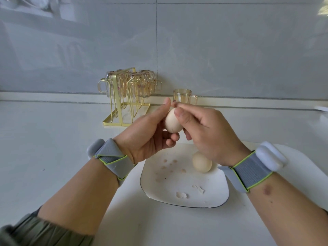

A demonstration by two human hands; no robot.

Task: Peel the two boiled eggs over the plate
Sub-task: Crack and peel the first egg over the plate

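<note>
My left hand (147, 132) grips a pale boiled egg (173, 121) above the far edge of the white plate (159, 190), fingers curled under it and thumb up along its side. My right hand (204, 132) pinches at the top of that egg with thumb and forefinger. A second egg (202, 162) lies on the plate, partly hidden behind my right wrist. Several small shell bits (182, 194) are scattered over the plate.
A gold wire rack (124, 103) holding several upturned glass cups stands at the back by the tiled wall. A single amber glass cup (184, 96) stands to its right, just behind my hands. The plate rests on a white counter (53, 148).
</note>
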